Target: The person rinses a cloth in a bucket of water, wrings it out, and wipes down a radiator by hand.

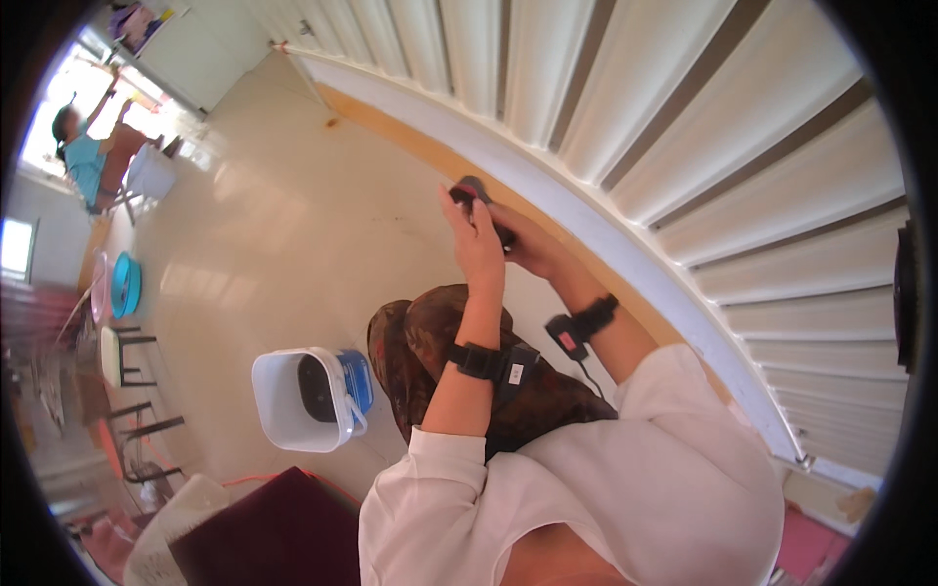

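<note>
Both of my hands meet around a small dark object point(471, 187) with a red or pink part, close to the base of the wall. Its exact kind is blurred and partly covered by my fingers. My left hand point(478, 247) is against its near side, with fingers extended and the thumb raised. On the far side, my right hand point(533, 245) grips the object's lower end. Below the hands are my bent knees in dark patterned trousers point(440, 322). A black strap with a small box point(480, 362) circles my left forearm, and a similar strap point(595, 316) is on my right.
A white plastic bucket point(282, 410) with something dark inside stands left of my knees. White corrugated panelling point(645, 146) rises at right. Farther left are a blue basin point(127, 286), stools point(111, 357) and a seated person point(84, 157). A dark maroon cushion-like surface point(278, 535) lies lower left.
</note>
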Action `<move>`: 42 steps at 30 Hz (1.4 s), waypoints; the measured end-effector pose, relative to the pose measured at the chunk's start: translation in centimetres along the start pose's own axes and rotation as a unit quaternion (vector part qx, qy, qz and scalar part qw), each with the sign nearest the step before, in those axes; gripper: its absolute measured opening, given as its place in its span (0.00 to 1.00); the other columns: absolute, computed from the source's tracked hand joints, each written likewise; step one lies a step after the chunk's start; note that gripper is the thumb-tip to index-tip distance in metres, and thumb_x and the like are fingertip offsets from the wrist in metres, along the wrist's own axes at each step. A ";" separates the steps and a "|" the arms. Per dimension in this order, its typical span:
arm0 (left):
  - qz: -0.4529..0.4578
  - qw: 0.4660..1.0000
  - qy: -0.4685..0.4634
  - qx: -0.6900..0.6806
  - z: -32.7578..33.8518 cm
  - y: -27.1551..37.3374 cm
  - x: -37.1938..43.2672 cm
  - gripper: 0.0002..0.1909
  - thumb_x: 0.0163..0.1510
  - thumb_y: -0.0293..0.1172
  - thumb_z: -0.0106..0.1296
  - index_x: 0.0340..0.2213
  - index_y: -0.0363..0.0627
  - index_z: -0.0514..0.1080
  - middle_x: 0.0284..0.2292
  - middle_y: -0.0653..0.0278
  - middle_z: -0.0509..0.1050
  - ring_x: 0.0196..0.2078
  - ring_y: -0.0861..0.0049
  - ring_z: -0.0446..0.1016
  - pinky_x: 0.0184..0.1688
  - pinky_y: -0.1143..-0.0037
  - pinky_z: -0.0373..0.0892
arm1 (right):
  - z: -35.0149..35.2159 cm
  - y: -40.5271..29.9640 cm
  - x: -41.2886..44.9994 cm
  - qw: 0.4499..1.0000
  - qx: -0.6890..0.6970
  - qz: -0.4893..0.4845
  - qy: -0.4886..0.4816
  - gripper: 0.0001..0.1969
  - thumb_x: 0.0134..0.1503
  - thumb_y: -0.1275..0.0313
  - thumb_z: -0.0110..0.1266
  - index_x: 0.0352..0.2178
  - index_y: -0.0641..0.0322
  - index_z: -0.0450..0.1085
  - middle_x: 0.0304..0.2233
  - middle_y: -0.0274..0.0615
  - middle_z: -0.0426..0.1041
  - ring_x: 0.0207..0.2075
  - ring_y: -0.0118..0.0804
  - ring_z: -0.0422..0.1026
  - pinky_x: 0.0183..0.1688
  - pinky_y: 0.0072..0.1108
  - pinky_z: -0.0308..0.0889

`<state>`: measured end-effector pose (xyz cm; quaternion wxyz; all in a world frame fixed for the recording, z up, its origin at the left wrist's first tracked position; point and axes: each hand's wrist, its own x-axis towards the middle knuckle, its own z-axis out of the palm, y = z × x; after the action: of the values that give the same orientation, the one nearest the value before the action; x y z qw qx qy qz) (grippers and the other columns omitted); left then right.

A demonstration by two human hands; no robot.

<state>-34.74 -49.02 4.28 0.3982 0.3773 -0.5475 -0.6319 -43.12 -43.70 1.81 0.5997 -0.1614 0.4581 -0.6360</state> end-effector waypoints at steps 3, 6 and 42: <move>0.104 0.978 0.040 0.179 -1.1 -0.9 1.1 0.32 0.56 0.38 0.40 0.56 0.34 0.45 0.53 0.43 0.57 0.56 0.57 0.57 0.55 0.68 0.55 | -0.7 4.2 6.0 0.989 0.125 0.026 -0.069 0.18 0.57 0.61 0.45 0.45 0.61 0.63 0.38 0.38 0.70 0.38 0.31 0.70 0.42 0.25 0.66; 0.130 0.968 0.107 0.185 -0.9 0.1 0.6 0.32 0.59 0.42 0.37 0.56 0.33 0.44 0.56 0.45 0.51 0.58 0.58 0.53 0.58 0.69 0.50 | -1.2 3.8 9.9 0.949 0.312 0.003 -0.034 0.16 0.59 0.66 0.40 0.45 0.63 0.62 0.39 0.43 0.70 0.40 0.37 0.69 0.42 0.27 0.67; 0.187 0.959 0.016 0.211 0.7 -3.0 1.4 0.28 0.56 0.40 0.43 0.52 0.33 0.55 0.51 0.49 0.61 0.53 0.65 0.61 0.54 0.71 0.58 | -12.0 0.8 -32.4 0.807 0.405 -0.273 0.333 0.21 0.51 0.76 0.40 0.45 0.83 0.52 0.46 0.64 0.60 0.50 0.63 0.61 0.51 0.38 0.64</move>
<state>-36.21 -49.81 1.37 0.4296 0.3538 -0.7227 -0.4099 -44.25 -9.44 5.99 0.2226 0.1993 0.2678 -0.9160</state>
